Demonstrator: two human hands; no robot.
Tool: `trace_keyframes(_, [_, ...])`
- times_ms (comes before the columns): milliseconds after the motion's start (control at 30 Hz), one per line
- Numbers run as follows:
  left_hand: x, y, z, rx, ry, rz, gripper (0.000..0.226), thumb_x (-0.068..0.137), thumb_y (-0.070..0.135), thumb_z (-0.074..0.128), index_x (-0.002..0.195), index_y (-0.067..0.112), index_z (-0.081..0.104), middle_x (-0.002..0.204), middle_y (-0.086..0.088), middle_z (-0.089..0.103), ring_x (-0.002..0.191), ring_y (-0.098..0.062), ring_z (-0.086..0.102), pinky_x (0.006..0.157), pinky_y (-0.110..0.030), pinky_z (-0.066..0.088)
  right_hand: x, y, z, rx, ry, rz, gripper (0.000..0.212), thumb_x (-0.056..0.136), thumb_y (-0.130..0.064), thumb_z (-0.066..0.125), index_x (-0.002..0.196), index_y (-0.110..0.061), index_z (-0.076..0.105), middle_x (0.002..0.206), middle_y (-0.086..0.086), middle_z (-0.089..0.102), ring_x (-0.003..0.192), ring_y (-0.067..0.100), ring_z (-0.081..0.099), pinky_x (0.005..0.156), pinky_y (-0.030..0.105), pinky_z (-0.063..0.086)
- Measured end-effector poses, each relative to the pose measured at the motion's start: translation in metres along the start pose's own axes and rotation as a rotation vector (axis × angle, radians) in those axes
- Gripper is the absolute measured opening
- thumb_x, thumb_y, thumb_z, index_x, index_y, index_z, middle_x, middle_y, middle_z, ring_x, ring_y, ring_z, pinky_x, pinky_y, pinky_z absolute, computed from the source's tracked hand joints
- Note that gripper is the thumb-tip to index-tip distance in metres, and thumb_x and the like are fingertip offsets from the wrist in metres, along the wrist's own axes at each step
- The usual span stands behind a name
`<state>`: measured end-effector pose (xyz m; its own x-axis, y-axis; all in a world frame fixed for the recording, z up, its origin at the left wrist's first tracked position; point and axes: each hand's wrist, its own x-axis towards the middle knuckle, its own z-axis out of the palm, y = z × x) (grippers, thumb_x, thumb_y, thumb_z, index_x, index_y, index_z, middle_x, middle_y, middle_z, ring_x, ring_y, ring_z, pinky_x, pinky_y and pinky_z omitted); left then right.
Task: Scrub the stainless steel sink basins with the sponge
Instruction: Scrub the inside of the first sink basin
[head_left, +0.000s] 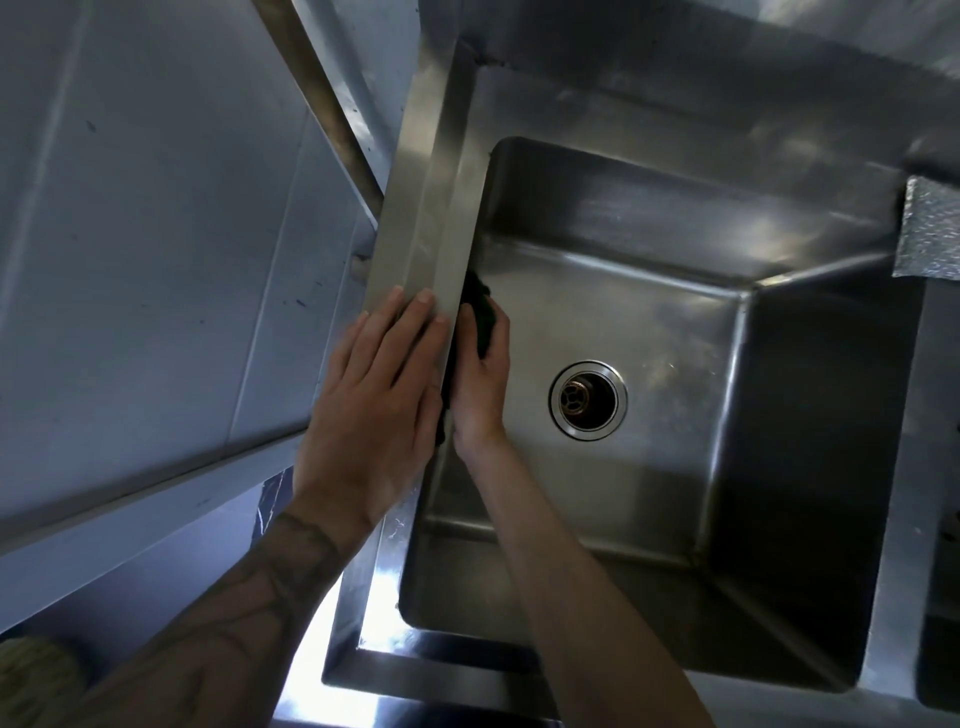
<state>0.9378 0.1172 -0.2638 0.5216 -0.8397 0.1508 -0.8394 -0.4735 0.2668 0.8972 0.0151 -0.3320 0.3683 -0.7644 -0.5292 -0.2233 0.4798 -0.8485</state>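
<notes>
A deep stainless steel sink basin (649, 322) fills the middle of the view, with a round drain (588, 400) in its floor. My left hand (379, 395) lies flat with straight fingers on the basin's left rim (421, 208). Just inside that rim, my right hand (480, 384) holds a dark green sponge (480, 312) against the basin's left wall. Part of the sponge is hidden under the rim and behind my fingers.
A second basin (940, 665) begins at the right edge. A grey patterned cloth (930, 234) lies on the divider at the upper right. Left of the sink runs a pale wall panel (156, 234) and a brownish pipe (322, 93).
</notes>
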Motion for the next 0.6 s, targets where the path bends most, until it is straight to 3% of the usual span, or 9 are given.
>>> trace_keyframes(67, [0.001,0.001,-0.002,0.003,0.002,0.0,0.047,0.113,0.025,0.036,0.153,0.005,0.05,0.163,-0.015,0.046,0.156,-0.031,0.035,0.129,-0.042,0.022,0.009,0.0,0.001,-0.028,0.02,0.107,0.035,0.106,-0.027,0.055,0.138,-0.015,0.057,0.135,0.011,0.062,0.127,0.027,0.059,0.112,0.05,0.044])
trace_keyframes(133, [0.001,0.001,-0.003,0.0,0.004,0.0,0.047,0.113,0.025,0.036,0.152,0.005,0.05,0.162,-0.016,0.047,0.155,-0.031,0.034,0.129,-0.041,0.02,0.009,-0.002,0.0,-0.036,0.01,0.117,0.034,0.105,-0.031,0.056,0.137,-0.02,0.059,0.137,0.008,0.061,0.128,0.023,0.059,0.113,0.049,0.044])
trace_keyframes(233, [0.001,0.002,-0.003,-0.001,-0.002,-0.008,0.046,0.112,0.024,0.037,0.152,0.005,0.05,0.162,-0.016,0.047,0.155,-0.031,0.035,0.129,-0.043,0.023,-0.008,-0.005,-0.007,0.032,-0.018,-0.017,0.033,0.1,-0.045,0.059,0.132,-0.035,0.06,0.136,-0.004,0.063,0.13,0.017,0.058,0.113,0.049,0.045])
trace_keyframes(300, [0.0,0.001,-0.002,-0.001,-0.003,-0.012,0.046,0.112,0.023,0.039,0.152,0.005,0.05,0.162,-0.015,0.047,0.155,-0.031,0.036,0.128,-0.047,0.028,-0.017,0.0,-0.008,0.034,-0.034,-0.078,0.035,0.1,-0.044,0.06,0.134,-0.033,0.059,0.135,-0.003,0.064,0.13,0.019,0.059,0.112,0.051,0.046])
trace_keyframes(467, [0.001,0.001,-0.003,-0.037,0.007,-0.018,0.044,0.112,0.022,0.04,0.151,0.004,0.053,0.16,-0.016,0.049,0.154,-0.033,0.038,0.126,-0.051,0.033,-0.003,0.0,-0.001,-0.012,0.028,0.182,0.035,0.106,-0.028,0.056,0.139,-0.018,0.056,0.137,0.01,0.06,0.128,0.025,0.059,0.113,0.049,0.045])
trace_keyframes(600, [0.0,0.001,-0.004,-0.038,0.007,-0.013,0.044,0.111,0.021,0.043,0.15,0.004,0.053,0.159,-0.017,0.05,0.153,-0.033,0.039,0.127,-0.048,0.031,-0.02,-0.008,-0.009,0.039,-0.011,0.055,0.031,0.1,-0.043,0.059,0.131,-0.036,0.061,0.135,-0.003,0.063,0.129,0.016,0.059,0.112,0.047,0.046])
